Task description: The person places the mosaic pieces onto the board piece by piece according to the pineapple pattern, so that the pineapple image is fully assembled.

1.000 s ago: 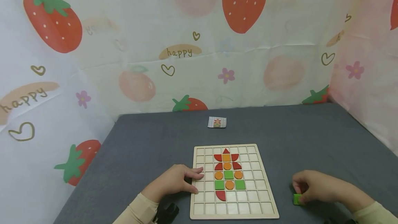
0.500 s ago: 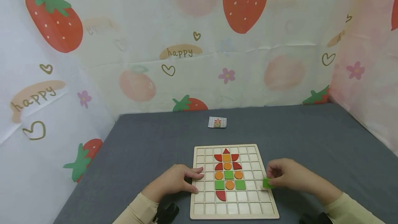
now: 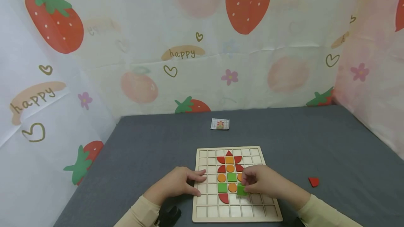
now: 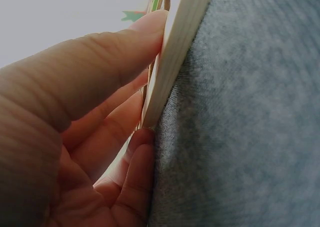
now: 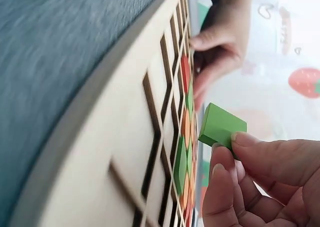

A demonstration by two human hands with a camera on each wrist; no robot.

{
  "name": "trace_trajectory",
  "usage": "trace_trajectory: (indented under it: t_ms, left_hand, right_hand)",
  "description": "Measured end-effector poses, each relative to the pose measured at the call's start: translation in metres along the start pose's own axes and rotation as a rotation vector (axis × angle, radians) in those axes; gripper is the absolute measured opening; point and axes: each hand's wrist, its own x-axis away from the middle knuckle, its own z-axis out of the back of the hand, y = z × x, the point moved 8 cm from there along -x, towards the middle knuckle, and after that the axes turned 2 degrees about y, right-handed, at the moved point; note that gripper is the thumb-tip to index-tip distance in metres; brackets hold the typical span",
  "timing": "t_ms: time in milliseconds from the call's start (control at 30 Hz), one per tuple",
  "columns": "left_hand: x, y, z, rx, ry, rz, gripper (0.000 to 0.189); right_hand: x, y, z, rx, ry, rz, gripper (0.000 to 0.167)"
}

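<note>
My right hand (image 3: pixel 260 181) pinches a green square tile (image 5: pixel 222 126) between thumb and fingertips. In the right wrist view this tile hangs a little above the wooden grid board (image 3: pixel 271 216). In the head view it overlaps the place of another green square (image 5: pixel 180 166) on the right. Over the board's left edge lies my left hand (image 3: pixel 180 184), its fingers extended onto the grid and its thumb (image 4: pixel 145 24) touching the rim. Set in the grid are red pieces (image 3: pixel 223 198), orange discs (image 3: pixel 232 187), an orange square (image 3: pixel 229 159) and more green squares (image 3: pixel 222 187).
A small card (image 3: pixel 220 124) with a printed pattern lies on the dark cloth behind the board. To the right of the board is a loose red piece (image 3: pixel 314 181). Strawberry-printed curtains (image 3: pixel 189 80) hang around the table.
My right hand has carried the green square tile leftward from the cloth at the right to over the board. The loose red piece has come into sight. My left hand stays in place.
</note>
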Motion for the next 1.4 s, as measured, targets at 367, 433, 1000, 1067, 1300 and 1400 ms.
trace_trajectory:
  t_ms: [367, 433, 1000, 1067, 1300, 1400]
  left_hand:
    - [-0.001, 0.000, 0.001, -0.009, 0.005, 0.001, 0.053]
    - [-0.001, 0.001, 0.001, -0.008, 0.006, -0.003, 0.053]
    - [0.002, 0.005, 0.002, -0.007, 0.000, -0.032, 0.053]
    - [0.002, 0.006, 0.003, -0.003, 0.003, -0.033, 0.053]
    - [0.000, 0.003, 0.002, -0.008, 0.004, -0.022, 0.052]
    - [-0.001, 0.001, 0.001, -0.015, 0.002, -0.014, 0.052]
  right_hand:
    - [-0.010, -0.010, -0.019, 0.038, 0.008, 0.027, 0.016]
    - [-0.010, -0.010, -0.020, 0.054, 0.007, 0.011, 0.018]
    - [-0.014, -0.010, -0.029, 0.171, -0.024, -0.017, 0.021]
    - [-0.014, -0.012, -0.030, 0.181, -0.032, 0.000, 0.021]
    - [-0.011, -0.015, -0.017, 0.184, -0.028, 0.055, 0.017]
    - [-0.007, -0.013, -0.001, 0.183, -0.007, 0.067, 0.012]
